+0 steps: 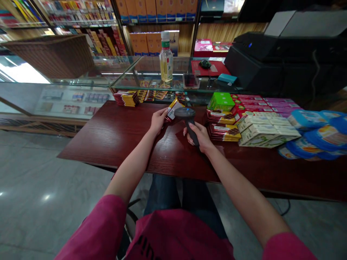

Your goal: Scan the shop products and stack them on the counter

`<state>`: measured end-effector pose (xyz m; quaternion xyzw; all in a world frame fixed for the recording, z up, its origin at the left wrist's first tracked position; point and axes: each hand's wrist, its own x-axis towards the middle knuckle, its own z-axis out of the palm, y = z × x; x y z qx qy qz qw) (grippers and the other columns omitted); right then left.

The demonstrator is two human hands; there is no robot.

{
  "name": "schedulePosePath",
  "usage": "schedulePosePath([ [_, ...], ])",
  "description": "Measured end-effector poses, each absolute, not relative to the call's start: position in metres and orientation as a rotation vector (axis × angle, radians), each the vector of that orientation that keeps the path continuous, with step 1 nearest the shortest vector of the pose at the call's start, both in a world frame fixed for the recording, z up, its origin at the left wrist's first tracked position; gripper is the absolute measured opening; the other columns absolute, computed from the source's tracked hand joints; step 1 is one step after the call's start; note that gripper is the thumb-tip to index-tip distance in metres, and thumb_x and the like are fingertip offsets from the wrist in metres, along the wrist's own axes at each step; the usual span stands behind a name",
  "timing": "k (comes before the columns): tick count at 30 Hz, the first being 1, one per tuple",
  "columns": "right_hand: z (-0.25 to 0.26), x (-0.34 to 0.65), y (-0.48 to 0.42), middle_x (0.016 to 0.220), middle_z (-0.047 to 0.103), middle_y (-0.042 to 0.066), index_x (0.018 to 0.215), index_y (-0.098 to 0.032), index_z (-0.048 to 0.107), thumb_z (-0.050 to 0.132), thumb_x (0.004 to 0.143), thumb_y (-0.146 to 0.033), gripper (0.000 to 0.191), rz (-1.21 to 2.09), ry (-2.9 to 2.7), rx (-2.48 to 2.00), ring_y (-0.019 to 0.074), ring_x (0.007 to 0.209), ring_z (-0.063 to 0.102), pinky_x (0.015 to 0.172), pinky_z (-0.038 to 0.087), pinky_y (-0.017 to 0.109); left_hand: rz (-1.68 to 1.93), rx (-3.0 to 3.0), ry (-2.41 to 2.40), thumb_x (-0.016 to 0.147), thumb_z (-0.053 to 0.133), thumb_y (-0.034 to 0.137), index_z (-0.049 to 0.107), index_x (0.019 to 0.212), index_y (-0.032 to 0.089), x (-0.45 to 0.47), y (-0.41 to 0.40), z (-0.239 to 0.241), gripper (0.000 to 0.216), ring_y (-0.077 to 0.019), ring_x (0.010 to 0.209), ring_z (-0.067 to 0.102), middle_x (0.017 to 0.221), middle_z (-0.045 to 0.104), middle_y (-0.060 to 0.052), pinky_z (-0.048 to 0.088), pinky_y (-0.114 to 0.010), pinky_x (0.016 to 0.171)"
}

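Gripping a dark scanner [185, 112], the right hand [201, 135] sits at four o'clock from a packet [172, 109] pinched in the left hand [158, 121].

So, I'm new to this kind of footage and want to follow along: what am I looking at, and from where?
There's no robot here, just a person's two bare hands, in one picture from a camera worn on the head, looking forward and down. The left hand holds a red-and-yellow packet; the right hand grips a dark handheld scanner. On the brown table are stacks of similar packets, green packs, pale cartons and blue tubs. Beyond is a glass counter with a bottle standing on it.
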<state>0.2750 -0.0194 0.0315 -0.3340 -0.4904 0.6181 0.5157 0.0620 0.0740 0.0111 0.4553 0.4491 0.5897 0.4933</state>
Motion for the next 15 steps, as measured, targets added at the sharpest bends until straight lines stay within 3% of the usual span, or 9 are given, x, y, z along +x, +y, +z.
schedulePosePath([
  [5,0.035,0.275,-0.019,0.073,0.073,-0.001,0.111,-0.019,0.073,0.086,0.083,-0.065,0.055,1.501,-1.199,-0.784,0.0067,0.036,0.049,0.033,0.033,0.020,1.397,1.202,1.156,0.103,0.065,0.031,0.082,0.126,0.014,0.063,0.076,0.006,0.033,-0.0173,0.082,0.078,0.108,0.086,-0.008,0.063,-0.025,0.071],
  [8,0.036,0.275,-0.021,0.076,0.076,0.000,0.105,-0.020,0.071,0.089,0.080,-0.064,0.054,1.492,-1.179,-0.800,0.0075,0.036,0.050,0.032,0.034,0.021,1.522,1.272,1.176,0.101,0.070,0.031,0.080,0.130,0.015,0.059,0.081,0.003,0.035,-0.0226,0.102,0.081,0.120,0.085,-0.011,0.066,-0.033,0.090],
  [11,0.035,0.275,-0.022,0.078,0.077,0.001,0.096,-0.021,0.068,0.091,0.078,-0.064,0.052,1.475,-1.152,-0.812,0.0074,0.036,0.051,0.031,0.035,0.020,1.766,1.463,1.320,0.100,0.072,0.029,0.082,0.124,0.018,0.035,0.088,0.008,0.029,-0.0254,0.122,0.078,0.129,0.083,-0.010,0.059,-0.039,0.111],
  [15,0.034,0.274,-0.022,0.079,0.076,0.001,0.094,-0.020,0.067,0.090,0.080,-0.062,0.049,1.462,-1.147,-0.822,0.0065,0.037,0.051,0.032,0.037,0.019,1.888,1.892,1.534,0.106,0.062,0.025,0.082,0.128,0.024,-0.033,0.094,0.034,0.030,-0.0228,0.125,0.076,0.132,0.082,-0.007,0.054,-0.037,0.116],
])
